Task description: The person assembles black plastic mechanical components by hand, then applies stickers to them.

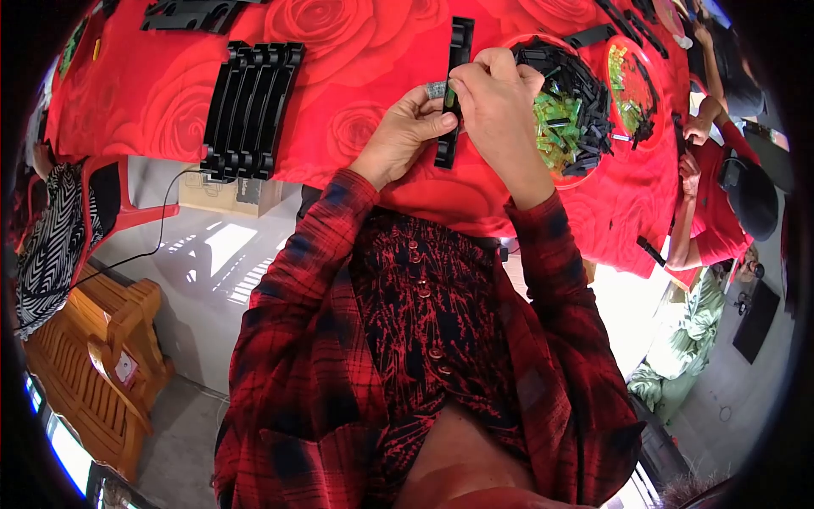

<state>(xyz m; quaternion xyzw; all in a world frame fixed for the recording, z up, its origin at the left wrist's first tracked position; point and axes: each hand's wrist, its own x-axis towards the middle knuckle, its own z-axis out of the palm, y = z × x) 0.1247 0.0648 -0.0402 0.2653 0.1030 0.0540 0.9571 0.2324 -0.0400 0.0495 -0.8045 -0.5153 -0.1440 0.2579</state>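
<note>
A long black plastic strip (pixel 461 42) with recesses stands lengthwise away from me at the table's near edge. My left hand (pixel 405 134) grips its middle from the left, thumb against the near part. A grey band wraps one of that hand's fingers. My right hand (pixel 498 100) is closed over the strip's right side, fingertips pinched at its middle; whatever they hold is hidden. A small green piece (pixel 450 97) shows at the strip between both hands. Just right of my right hand, a red bowl (pixel 580 180) holds black pieces (pixel 595 114) and clear yellow-green pieces (pixel 555 119).
Several matching black strips (pixel 253 110) lie side by side at the left. A second red container (pixel 655 81) with small pieces is farther right. More black parts (pixel 191 14) lie at the far left. Another person (pixel 721 182) works at the right edge. A wooden chair (pixel 106 365) stands lower left.
</note>
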